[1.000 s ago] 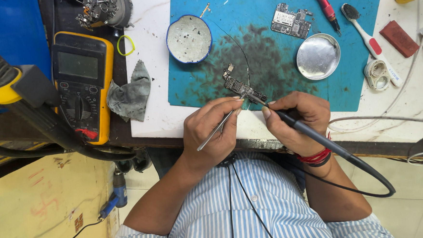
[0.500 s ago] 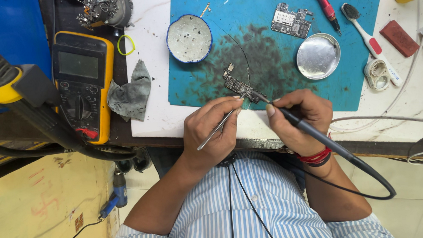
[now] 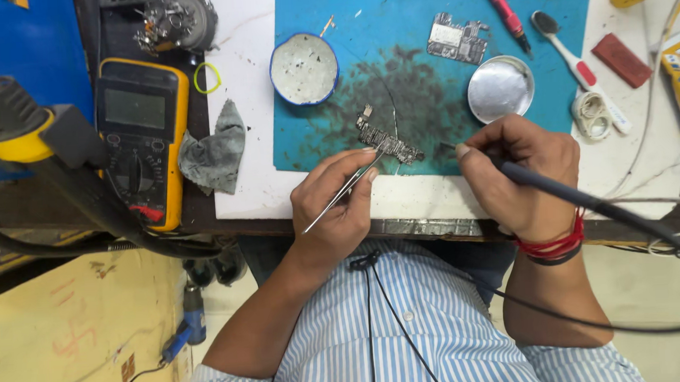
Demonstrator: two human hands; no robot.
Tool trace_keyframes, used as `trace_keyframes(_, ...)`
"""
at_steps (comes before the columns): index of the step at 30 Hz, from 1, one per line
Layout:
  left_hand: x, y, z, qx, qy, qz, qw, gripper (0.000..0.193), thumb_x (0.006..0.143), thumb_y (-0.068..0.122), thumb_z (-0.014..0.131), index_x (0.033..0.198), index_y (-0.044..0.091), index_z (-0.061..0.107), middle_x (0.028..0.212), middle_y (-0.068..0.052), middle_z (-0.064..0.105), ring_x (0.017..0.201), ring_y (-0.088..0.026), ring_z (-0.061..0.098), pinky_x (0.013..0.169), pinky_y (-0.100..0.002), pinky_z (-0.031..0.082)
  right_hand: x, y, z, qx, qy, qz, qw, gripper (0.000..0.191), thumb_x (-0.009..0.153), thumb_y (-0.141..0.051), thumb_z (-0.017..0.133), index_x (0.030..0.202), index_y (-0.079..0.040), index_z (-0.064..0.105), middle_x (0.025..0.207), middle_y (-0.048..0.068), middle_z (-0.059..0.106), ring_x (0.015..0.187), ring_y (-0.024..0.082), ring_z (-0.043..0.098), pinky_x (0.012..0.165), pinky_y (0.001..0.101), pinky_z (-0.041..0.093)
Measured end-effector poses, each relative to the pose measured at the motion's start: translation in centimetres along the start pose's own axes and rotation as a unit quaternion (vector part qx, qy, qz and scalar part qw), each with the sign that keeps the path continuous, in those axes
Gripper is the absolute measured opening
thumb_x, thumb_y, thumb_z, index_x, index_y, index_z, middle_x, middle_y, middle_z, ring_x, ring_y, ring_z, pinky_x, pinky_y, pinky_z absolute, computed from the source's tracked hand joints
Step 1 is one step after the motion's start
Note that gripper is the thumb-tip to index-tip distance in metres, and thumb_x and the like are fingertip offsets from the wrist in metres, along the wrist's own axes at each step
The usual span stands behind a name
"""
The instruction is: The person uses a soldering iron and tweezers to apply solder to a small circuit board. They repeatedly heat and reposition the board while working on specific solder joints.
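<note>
— Where's the circuit board (image 3: 388, 140)?

— On the blue mat (image 3: 428, 93), near its front edge, on the dark stained patch. The left hand (image 3: 339, 206) pinches a pair of tweezers (image 3: 345, 190), tips touching the board's near end. The right hand (image 3: 521, 170) is closed round a soldering iron (image 3: 525, 175), tip just beside the board's right end; its black cable (image 3: 652, 233) trails off to the right.

— And the containers?

— Two on the mat. A round blue-rimmed tin (image 3: 303, 68) sits behind the board to the left — greyish residue inside, nothing I can name. A shiny metal dish (image 3: 501, 89) sits behind it to the right — whether it holds anything, I cannot tell.

— Anything else near the board?

— A second board (image 3: 457, 38) further back on the mat, a grey rag (image 3: 215, 151) and a yellow multimeter (image 3: 141, 135) off the mat's left side on the desk (image 3: 246, 103).
</note>
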State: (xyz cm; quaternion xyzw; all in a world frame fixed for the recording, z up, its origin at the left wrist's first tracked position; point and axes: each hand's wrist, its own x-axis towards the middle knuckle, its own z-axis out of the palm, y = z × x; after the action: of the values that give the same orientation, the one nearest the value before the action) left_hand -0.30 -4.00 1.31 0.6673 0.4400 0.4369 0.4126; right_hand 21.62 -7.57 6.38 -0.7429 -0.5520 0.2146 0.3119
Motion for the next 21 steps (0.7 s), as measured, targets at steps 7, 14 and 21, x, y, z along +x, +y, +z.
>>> trace_keyframes(7, -0.3, -0.7, -0.2, -0.057, 0.032, -0.009, 0.998, 0.019, 0.097, -0.001, 0.072, 0.117, 0.000, 0.069, 0.114, -0.014, 0.075, 0.098, -0.020, 0.075, 0.087, -0.029, 0.061, -0.6, 0.0, 3.1, -0.020, 0.035, -0.231, 0.972, 0.024, 0.101, -0.014, 0.081, 0.120, -0.005, 0.069, 0.105, 0.012, 0.077, 0.089, 0.025, 0.074, 0.080, 0.0319, 0.056)
trace_keyframes(14, -0.8, -1.9, 0.0, -0.222, 0.043, -0.082, 0.971, 0.021, 0.101, 0.001, 0.069, 0.121, -0.004, 0.066, 0.118, -0.013, 0.070, 0.092, -0.011, 0.071, 0.081, -0.026, 0.062, -1.5, -1.3, 5.3, -0.056, 0.028, -0.207, 0.976, 0.033, 0.087, -0.016, 0.085, 0.111, -0.004, 0.066, 0.086, 0.011, 0.067, 0.076, 0.030, 0.067, 0.069, 0.0397, 0.052)
trace_keyframes(21, -1.3, -2.7, 0.1, -0.270, 0.069, -0.108, 0.954, 0.024, 0.103, 0.003, 0.068, 0.124, -0.006, 0.063, 0.111, -0.011, 0.073, 0.087, -0.010, 0.071, 0.079, -0.025, 0.062, -1.4, -1.9, 5.9, -0.008, 0.019, -0.214, 0.977, 0.032, 0.086, -0.011, 0.083, 0.111, -0.004, 0.066, 0.088, 0.012, 0.068, 0.077, 0.030, 0.068, 0.070, 0.0392, 0.052)
